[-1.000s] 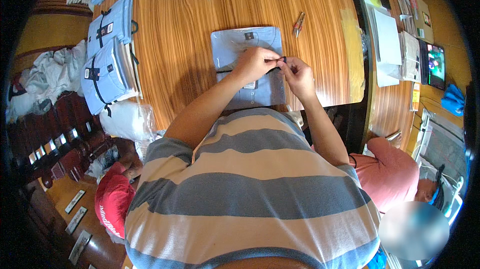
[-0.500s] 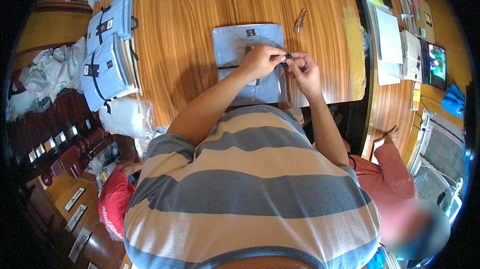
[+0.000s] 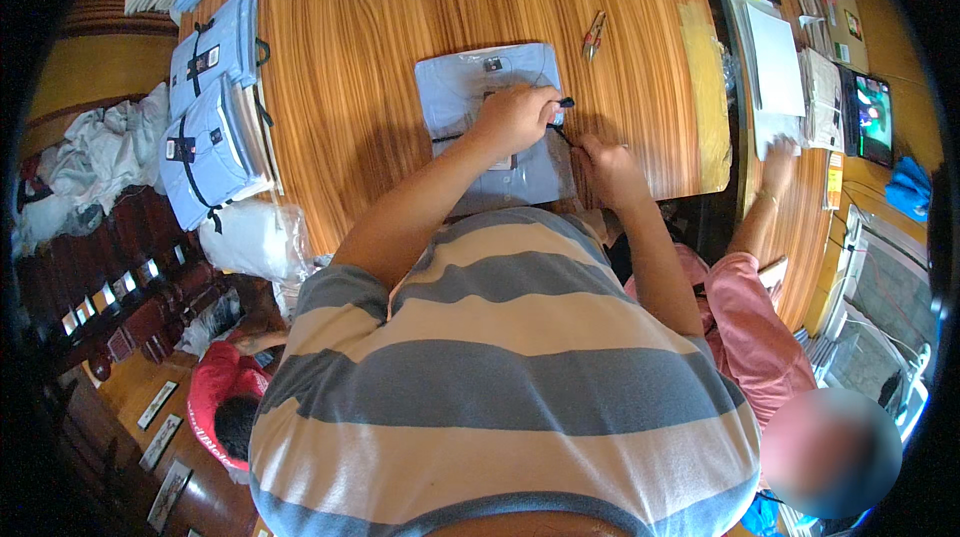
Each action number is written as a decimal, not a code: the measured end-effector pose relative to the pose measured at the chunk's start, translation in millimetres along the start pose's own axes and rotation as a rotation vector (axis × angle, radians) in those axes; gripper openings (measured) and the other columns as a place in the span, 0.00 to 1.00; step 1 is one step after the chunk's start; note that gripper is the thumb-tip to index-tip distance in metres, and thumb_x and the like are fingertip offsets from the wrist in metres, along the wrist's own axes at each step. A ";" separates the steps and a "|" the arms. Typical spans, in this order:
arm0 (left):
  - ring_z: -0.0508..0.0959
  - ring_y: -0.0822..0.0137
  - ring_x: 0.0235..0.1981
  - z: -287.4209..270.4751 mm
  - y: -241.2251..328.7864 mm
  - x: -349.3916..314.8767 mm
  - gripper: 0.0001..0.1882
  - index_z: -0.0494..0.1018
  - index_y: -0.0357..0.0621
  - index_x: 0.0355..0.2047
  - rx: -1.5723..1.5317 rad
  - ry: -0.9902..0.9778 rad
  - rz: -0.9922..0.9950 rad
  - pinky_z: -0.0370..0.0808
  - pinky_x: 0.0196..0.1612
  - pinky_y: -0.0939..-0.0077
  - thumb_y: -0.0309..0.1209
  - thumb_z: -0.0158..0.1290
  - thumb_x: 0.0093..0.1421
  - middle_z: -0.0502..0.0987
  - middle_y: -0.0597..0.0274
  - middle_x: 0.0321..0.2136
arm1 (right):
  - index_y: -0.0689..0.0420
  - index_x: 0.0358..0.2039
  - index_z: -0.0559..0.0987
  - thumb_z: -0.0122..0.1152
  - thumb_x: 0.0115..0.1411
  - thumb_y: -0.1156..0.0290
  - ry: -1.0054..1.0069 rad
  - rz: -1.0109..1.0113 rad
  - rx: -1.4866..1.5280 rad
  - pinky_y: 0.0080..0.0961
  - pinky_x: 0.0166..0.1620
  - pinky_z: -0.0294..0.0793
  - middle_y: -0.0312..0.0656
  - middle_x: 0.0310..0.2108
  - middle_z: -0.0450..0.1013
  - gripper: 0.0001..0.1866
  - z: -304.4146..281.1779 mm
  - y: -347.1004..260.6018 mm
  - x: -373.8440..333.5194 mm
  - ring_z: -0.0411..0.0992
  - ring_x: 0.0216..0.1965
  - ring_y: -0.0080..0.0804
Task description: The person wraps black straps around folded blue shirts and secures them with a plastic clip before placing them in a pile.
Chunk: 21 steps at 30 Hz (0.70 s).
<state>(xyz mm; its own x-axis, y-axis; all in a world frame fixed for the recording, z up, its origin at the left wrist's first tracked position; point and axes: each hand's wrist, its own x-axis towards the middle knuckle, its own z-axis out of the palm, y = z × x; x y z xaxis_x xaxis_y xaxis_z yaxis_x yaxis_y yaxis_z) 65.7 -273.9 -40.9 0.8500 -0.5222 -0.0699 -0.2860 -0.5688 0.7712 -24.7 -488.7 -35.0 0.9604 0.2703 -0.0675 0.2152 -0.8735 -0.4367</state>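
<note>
Left forearm angles in over the folded blue shirt (image 3: 455, 87) on the wooden table (image 3: 350, 67), and the left hand (image 3: 516, 121), fingers curled shut, pinches the black ribbon (image 3: 562, 136)! Lower, at the shirt's right edge, the right hand (image 3: 612, 169) closes bent fingers on another stretch.

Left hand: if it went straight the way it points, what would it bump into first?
Beyond the black band it pinches, the left hand would probably meet the red snips on the wooden table first. Its height is unclear; it might pass over them.
</note>
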 end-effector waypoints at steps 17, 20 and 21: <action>0.82 0.45 0.34 -22.7 -1.1 16.7 0.17 0.83 0.41 0.41 -0.087 -0.433 0.289 0.76 0.40 0.54 0.44 0.58 0.67 0.82 0.43 0.33 | 0.56 0.34 0.77 0.60 0.65 0.68 0.160 -0.254 -0.052 0.41 0.34 0.79 0.44 0.31 0.74 0.06 -36.6 -13.3 33.4 0.79 0.34 0.45; 0.83 0.46 0.34 -24.3 0.7 22.6 0.18 0.82 0.40 0.40 -0.093 -0.550 0.162 0.76 0.39 0.55 0.44 0.58 0.67 0.83 0.44 0.33 | 0.56 0.35 0.76 0.60 0.64 0.69 0.130 -0.294 -0.102 0.41 0.34 0.79 0.44 0.31 0.74 0.05 -36.6 -10.2 33.8 0.79 0.34 0.45; 0.83 0.47 0.34 -27.2 3.8 25.1 0.18 0.82 0.39 0.40 -0.076 -0.616 0.084 0.76 0.39 0.55 0.44 0.57 0.68 0.83 0.44 0.34 | 0.56 0.35 0.76 0.59 0.64 0.69 0.110 -0.279 -0.106 0.41 0.34 0.79 0.44 0.31 0.74 0.05 -38.4 -10.7 33.5 0.79 0.34 0.45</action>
<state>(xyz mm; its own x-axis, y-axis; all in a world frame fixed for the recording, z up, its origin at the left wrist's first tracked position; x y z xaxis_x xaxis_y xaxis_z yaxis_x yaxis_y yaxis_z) 97.9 -271.8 -22.6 0.4081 -0.8466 -0.3417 -0.2890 -0.4748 0.8313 12.0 -485.8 1.8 0.8739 0.4649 0.1418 0.4846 -0.8107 -0.3285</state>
